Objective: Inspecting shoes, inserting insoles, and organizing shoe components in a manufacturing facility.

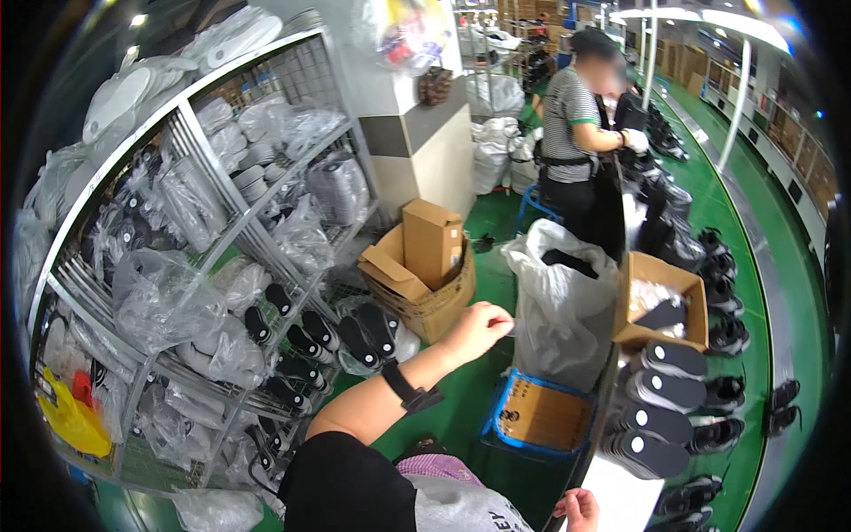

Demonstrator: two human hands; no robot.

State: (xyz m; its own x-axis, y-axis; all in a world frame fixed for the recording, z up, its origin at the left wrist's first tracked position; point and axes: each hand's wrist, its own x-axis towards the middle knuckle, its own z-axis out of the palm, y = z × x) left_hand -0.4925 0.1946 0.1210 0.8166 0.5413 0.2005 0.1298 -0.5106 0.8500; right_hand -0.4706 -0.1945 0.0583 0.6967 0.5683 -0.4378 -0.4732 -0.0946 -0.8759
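Observation:
My left hand (480,332) reaches out over the floor between the shelves and the bench, its fingers pinched together. A faint, thin something may be at its fingertips, too small to make out. A dark band circles that wrist. Low in the view, my right hand (581,511) is at the bench's near edge with its fingers curled in. Whatever it holds, if anything, is hidden. Nearest to it on the white bench are several stacks of black insoles (650,454). Beyond them stands an open carton (628,335) holding white pieces and a dark insole.
A metal rack (191,115) with bagged soles and insoles fills the left. A carton bin (448,301), a white sack (554,310) and a blue-edged stool (545,417) stand on the floor. Black shoes (718,434) line the right. Another person (567,115) works farther up the bench.

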